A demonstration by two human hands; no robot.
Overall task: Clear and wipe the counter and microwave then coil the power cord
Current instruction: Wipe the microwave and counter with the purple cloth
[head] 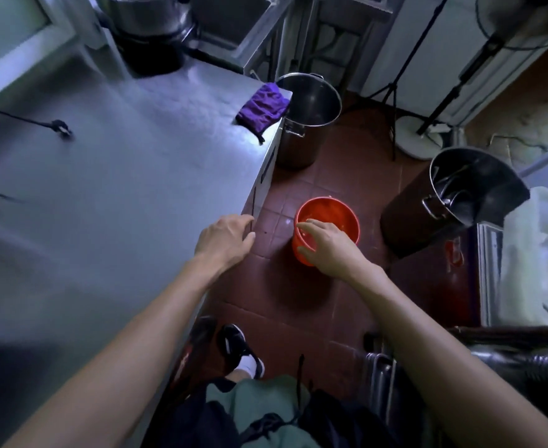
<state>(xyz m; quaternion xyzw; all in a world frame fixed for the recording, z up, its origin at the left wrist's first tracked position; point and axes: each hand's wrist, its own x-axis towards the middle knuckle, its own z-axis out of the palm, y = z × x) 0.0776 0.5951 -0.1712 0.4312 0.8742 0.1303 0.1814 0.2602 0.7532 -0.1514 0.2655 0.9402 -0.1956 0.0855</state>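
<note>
Steel counter point(120, 189) fills 9 o'clock side. Two steel stockpots on floor: one at 12 point(308, 118) beside counter corner, one at 3 point(460, 195). Orange bucket point(327, 227) ctr. Purple cloth point(263, 108) on counter's far corner, 12. Black cord point(23, 119) at 10. L hand point(224, 237) fingers relaxed, at counter edge. R hand point(327, 247) fingers spread over bucket rim, holding nothing.
</note>
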